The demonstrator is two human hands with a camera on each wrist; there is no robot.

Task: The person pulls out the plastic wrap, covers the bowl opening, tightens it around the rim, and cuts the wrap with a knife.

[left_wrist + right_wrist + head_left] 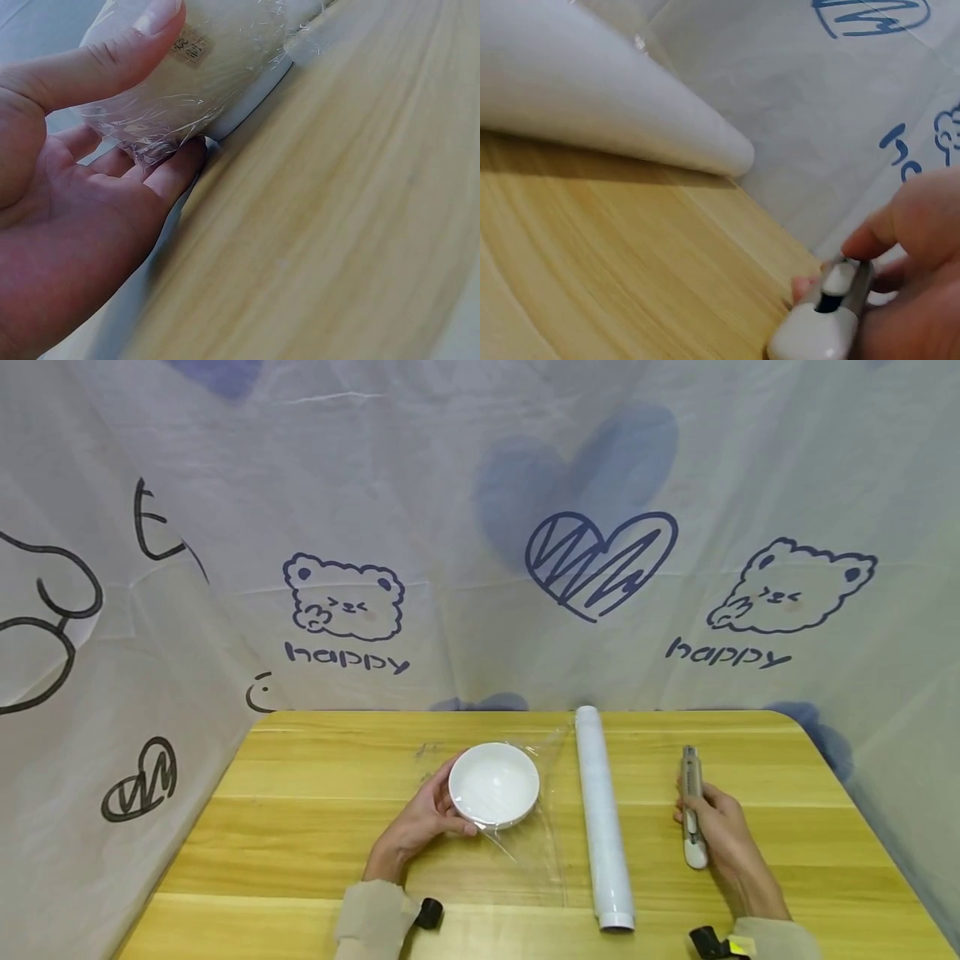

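A white bowl [495, 784] sits toward the middle of the wooden table, with clear cling film [536, 852] around it and spreading out to its right. My left hand [429, 814] grips the bowl from its left side, thumb near the front of the rim. In the left wrist view, crinkled film covers the bowl's side [225, 45], and a small printed label shows through. On the right, my right hand [723, 835] holds a grey-and-white utility knife [692, 810], its front end toward the back of the table. The knife's rounded white end [817, 334] faces the right wrist camera.
Between the two hands lies a long white roll of cling film [603, 818], running from the table's back edge toward the front. Behind the wooden table [300, 827] hangs a pale curtain [480, 635] with printed hearts and bears.
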